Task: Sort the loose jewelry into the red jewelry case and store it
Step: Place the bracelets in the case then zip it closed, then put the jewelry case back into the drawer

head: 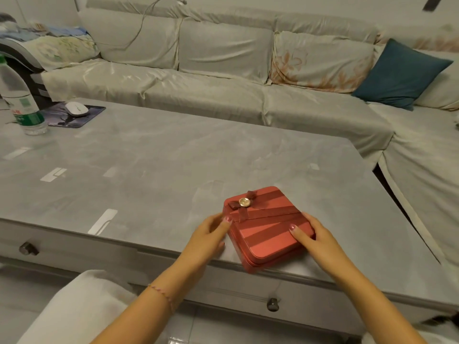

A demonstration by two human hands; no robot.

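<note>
The red jewelry case lies closed near the front edge of the grey table, with a dark red ribbon, a bow and a gold button on its lid. My left hand grips the case's left side, thumb on the lid's edge. On the right side, my right hand holds the case with its thumb lying on the lid and fingers wrapped round the edge. No loose jewelry shows on the table.
A plastic water bottle stands at the table's far left, beside a white mouse on a dark mouse pad. A covered sofa with a teal cushion runs behind and right. Drawer knobs sit below the table edge.
</note>
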